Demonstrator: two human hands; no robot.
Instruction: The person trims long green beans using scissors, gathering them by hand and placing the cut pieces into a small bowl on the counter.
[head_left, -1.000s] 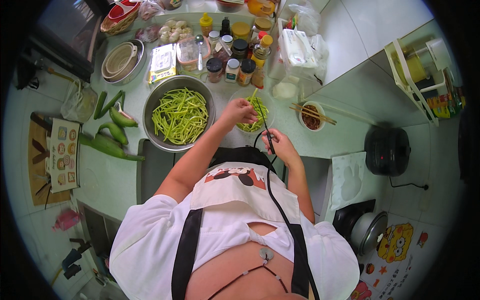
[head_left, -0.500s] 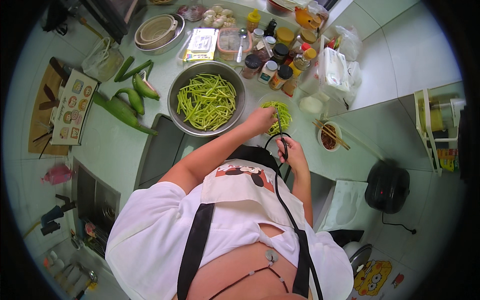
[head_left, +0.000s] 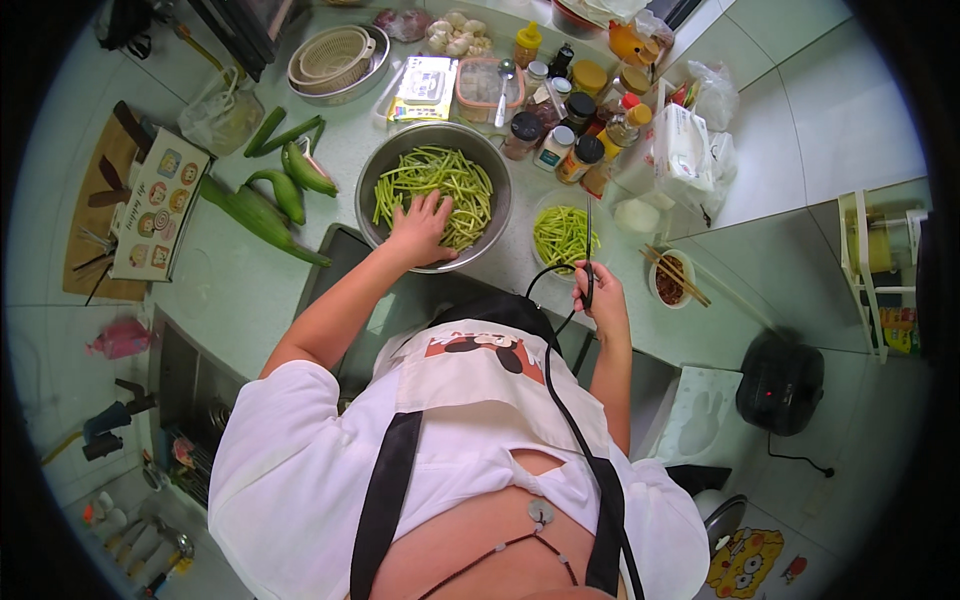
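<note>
Long thin green vegetable stems (head_left: pixel 462 190) fill a wide steel bowl (head_left: pixel 503 165). My left hand (head_left: pixel 420 228) reaches over its near rim, fingers spread apart and resting on the stems; nothing is gripped in it. Black-handled scissors (head_left: pixel 588 285) are held in my right hand (head_left: pixel 603 298), blades pointing away from me. Their tips lie by a clear bowl (head_left: pixel 540 205) of short-cut green pieces (head_left: pixel 562 238). Whether the blades are apart cannot be made out.
Several seasoning jars and bottles (head_left: pixel 582 155) crowd behind the clear bowl. Chopsticks rest across a small bowl (head_left: pixel 672 278) at the right. Green gourds (head_left: pixel 250 220) lie left of the steel bowl, near a knife block (head_left: pixel 150 220). A sink (head_left: pixel 190 390) is at the left.
My left hand has moved left from the clear bowl into the steel bowl, and its fingers have spread. My right hand keeps the scissors, now turned slightly. The whole view has shifted a little.
</note>
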